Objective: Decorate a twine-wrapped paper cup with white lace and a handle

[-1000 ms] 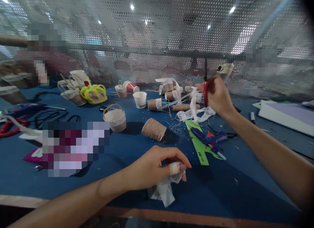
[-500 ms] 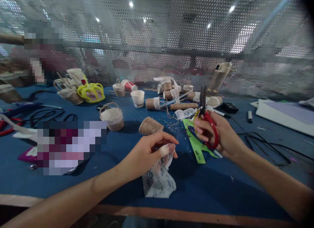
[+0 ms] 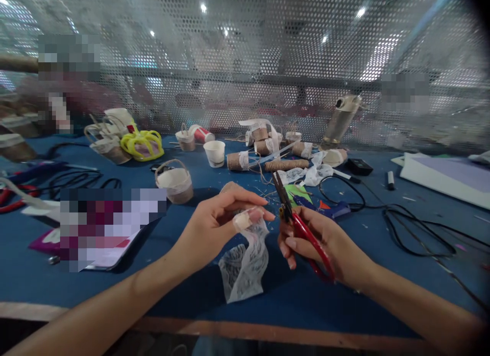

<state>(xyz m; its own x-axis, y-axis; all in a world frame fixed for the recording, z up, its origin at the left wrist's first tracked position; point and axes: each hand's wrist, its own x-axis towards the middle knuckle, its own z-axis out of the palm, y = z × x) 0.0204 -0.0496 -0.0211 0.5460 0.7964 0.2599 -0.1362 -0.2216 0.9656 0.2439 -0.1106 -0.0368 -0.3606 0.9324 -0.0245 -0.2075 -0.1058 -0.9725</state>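
Between thumb and fingers, my left hand (image 3: 220,220) pinches a strip of white lace (image 3: 248,266) that hangs down in folds to the blue table. A bandage wraps the thumb. My right hand (image 3: 314,238) grips red-handled scissors (image 3: 312,246) by the handles, with the dark blades pointing up and to the left, apart from the lace. Behind my left hand a twine-wrapped cup (image 3: 230,186) is mostly hidden. Past the scissors lie a green paper piece (image 3: 300,193) and a blue glue gun (image 3: 333,209), both partly covered by my right hand.
A white cup with a twine handle (image 3: 175,185) stands left of my hands. More twine-wrapped cups, a white paper cup (image 3: 215,154), a twine roll (image 3: 286,165) and lace pieces (image 3: 317,169) lie beyond. Black cable (image 3: 413,243) loops at right. A perforated metal screen (image 3: 245,54) rises behind.
The scissors have come left and nearer, tilting toward the lace. My left hand has shifted slightly left with the lace and now covers more of the twine-wrapped cup. The glue gun has come into view.
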